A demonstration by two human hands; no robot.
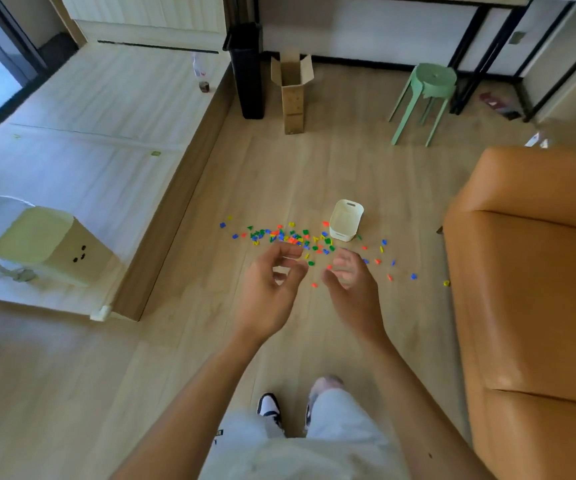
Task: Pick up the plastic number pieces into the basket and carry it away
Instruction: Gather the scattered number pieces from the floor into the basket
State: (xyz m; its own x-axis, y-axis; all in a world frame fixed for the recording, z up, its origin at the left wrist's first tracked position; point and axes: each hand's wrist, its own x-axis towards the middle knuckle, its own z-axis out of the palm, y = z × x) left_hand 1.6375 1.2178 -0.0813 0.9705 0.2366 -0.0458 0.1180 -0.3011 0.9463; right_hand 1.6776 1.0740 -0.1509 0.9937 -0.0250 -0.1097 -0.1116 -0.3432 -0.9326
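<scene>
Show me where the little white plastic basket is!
In the head view the small white plastic basket stands on the wooden floor, at the right end of the scattered colourful number pieces, left of the orange sofa.

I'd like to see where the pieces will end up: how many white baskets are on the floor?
1. The white basket stands on the wooden floor, at the right end of the scattered number pieces. No other basket shows, though the furniture could hide one.

A wooden floor (210, 341) runs from near to far. An orange sofa (528, 271) fills the right. Far right stands a green stool (433, 81); at far centre an open cardboard box (292, 95) stands just right of a black bin (248, 71). On the left, a raised pale platform (89, 150) carries a pale green container (54, 245) and, farther off, a bottle (199, 69).
</scene>
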